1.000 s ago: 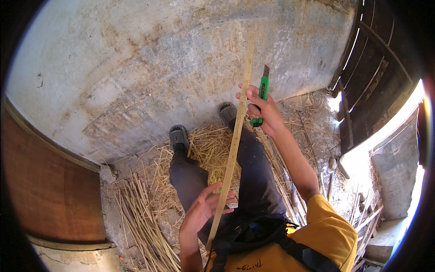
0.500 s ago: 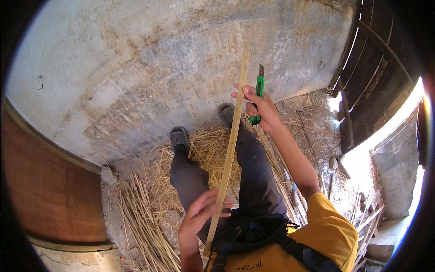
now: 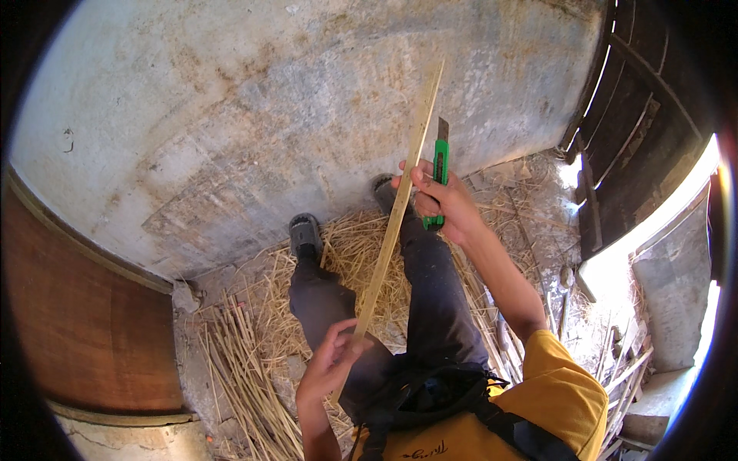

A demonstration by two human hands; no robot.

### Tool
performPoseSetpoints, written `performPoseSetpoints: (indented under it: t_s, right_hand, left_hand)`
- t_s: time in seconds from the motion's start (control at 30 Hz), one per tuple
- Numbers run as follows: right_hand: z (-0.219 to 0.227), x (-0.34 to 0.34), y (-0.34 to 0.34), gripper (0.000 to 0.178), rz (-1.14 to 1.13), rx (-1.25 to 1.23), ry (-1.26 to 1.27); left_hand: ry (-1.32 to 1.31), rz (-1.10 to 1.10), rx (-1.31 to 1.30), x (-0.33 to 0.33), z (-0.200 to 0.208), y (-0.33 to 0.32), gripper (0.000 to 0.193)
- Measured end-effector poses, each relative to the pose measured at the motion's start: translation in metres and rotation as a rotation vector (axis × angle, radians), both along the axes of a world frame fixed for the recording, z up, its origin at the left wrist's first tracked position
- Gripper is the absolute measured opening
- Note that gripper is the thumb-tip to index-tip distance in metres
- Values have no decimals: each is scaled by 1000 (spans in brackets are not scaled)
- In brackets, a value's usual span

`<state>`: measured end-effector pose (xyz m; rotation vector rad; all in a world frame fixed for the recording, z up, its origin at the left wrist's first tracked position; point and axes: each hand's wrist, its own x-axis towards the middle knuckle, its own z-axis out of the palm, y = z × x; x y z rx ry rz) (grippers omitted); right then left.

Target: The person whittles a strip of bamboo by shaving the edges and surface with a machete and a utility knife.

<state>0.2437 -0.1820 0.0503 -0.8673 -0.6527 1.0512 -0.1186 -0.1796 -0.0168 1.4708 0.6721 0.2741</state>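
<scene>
A long, flat, pale yellow bamboo strip (image 3: pixel 390 250) slants across in front of my legs, its far end tapering near the wall. My right hand (image 3: pixel 453 201) pinches it between thumb and finger above its middle. In the same palm sits a green box cutter (image 3: pixel 440 165), its dark blade out and pointing away from me, just right of the strip. Lower down, my left hand (image 3: pixel 333 361) closes on the strip near its near end, which pokes out below the fingers.
A stained grey wall (image 3: pixel 307 115) rises close ahead. Bamboo shavings (image 3: pixel 354 257) litter the floor around my feet, with a bundle of thin sticks (image 3: pixel 246 376) at left and more sticks (image 3: pixel 626 384) at right. A brown wooden panel (image 3: pixel 92 307) stands left; dark boards (image 3: pixel 646 100) stand right.
The strip's far end has swung right and slightly away. My right hand and the box cutter have come a little nearer. The fingers of my left hand have closed on the strip.
</scene>
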Motion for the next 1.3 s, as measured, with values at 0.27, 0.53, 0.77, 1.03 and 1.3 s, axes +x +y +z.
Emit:
performPoseSetpoints:
  t_s: [0.27, 0.53, 0.77, 1.03, 1.3]
  right_hand:
    - [10, -43, -23, 36, 102, 12, -112]
    - [9, -68, -33, 37, 164, 82, -191]
    - [11, -63, -42, 34, 62, 77, -215]
    - [21, -65, -51, 30, 77, 61, -209]
    - [23, -64, -53, 20, -82, 138, -264]
  left_hand:
    - [-83, 60, 333, 40, 33, 20, 51]
    - [-359, 130, 65, 87, 67, 16, 37]
    - [-330, 170, 135, 89, 63, 8, 25]
    - [-260, 207, 200, 90, 70, -1, 24]
    - [-246, 224, 211, 92, 72, -6, 17]
